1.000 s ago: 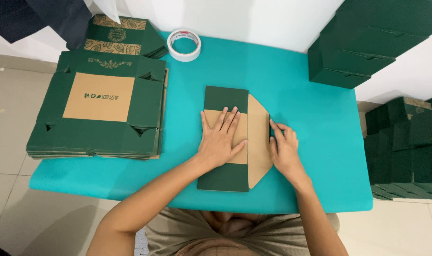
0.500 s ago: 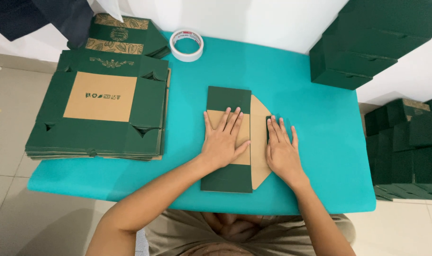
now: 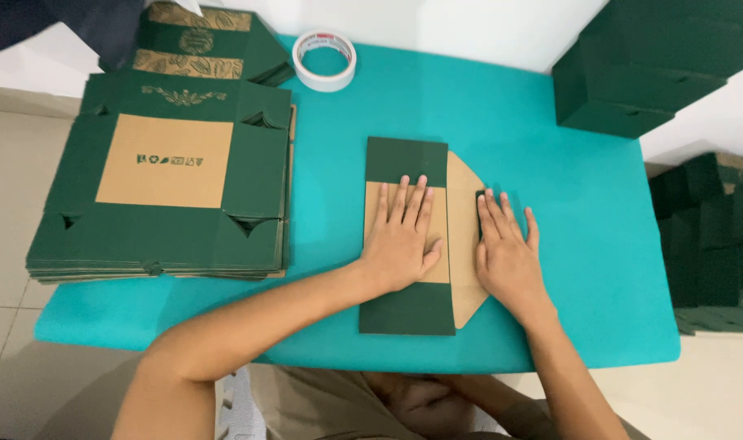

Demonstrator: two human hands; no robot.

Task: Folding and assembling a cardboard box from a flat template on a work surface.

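Head camera looks down on a teal table (image 3: 599, 244) with a stack of flat dark green cardboard box blanks (image 3: 163, 175) at the left and a white tape roll (image 3: 325, 59) behind. At the centre lies a folded green-and-brown cardboard blank (image 3: 408, 305), the left hand (image 3: 400, 236) spread flat on its brown panel, fingers apart, gripping nothing. Just right, the right hand (image 3: 508, 253) presses open-palmed on the side flap; uneven pressure could skew the crease, I'd judge.
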